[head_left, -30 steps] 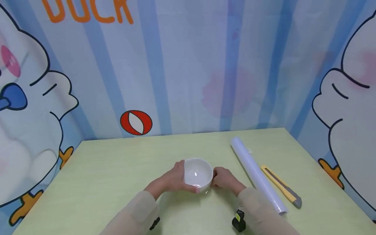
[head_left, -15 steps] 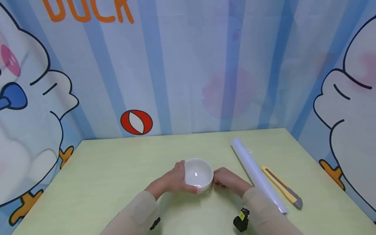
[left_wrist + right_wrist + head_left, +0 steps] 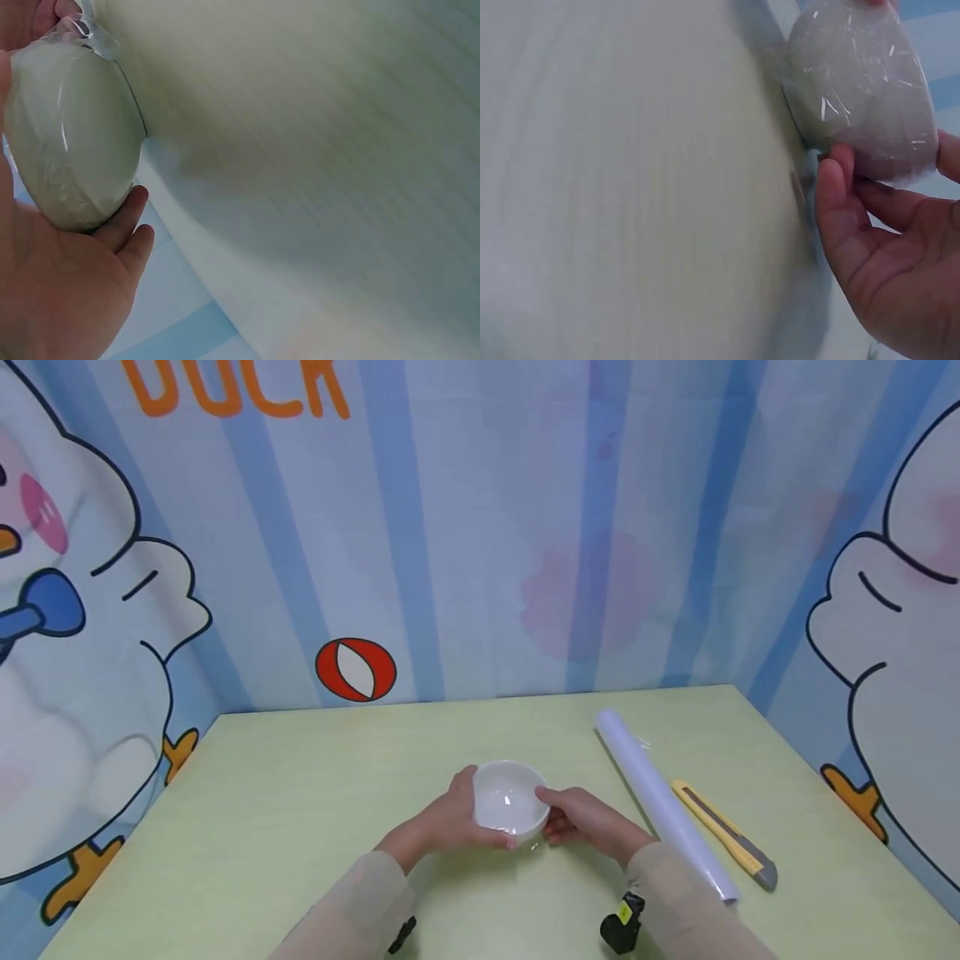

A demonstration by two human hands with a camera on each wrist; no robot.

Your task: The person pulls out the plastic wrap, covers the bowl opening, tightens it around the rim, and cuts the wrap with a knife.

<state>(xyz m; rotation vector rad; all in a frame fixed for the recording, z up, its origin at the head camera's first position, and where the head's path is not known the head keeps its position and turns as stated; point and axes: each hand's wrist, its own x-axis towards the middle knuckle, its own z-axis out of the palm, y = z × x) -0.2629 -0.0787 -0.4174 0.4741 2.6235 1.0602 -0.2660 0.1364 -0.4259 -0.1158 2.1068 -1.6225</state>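
Observation:
In the head view a white bowl [image 3: 510,797] is held over the table, its mouth facing up and tilted toward the camera. Clear plastic wrap [image 3: 840,105] clings to its outside, creased and shiny; a loose bunch of it [image 3: 82,34] stands out in the left wrist view. My left hand [image 3: 457,822] grips the bowl's left side, thumb toward the front. On the other side my right hand [image 3: 581,817] has its thumb at the rim and its fingers curled against the lower wall.
A long pale roll of plastic film [image 3: 663,802] lies on the table [image 3: 337,810] right of the hands. Beside it is a yellow utility knife [image 3: 726,835] with a grey end. A printed curtain [image 3: 480,527] stands around the back and sides.
The right thumb has come up onto the bowl's rim, while before the right fingers were curled at its side. The left hand keeps its grip. The head view has shifted slightly.

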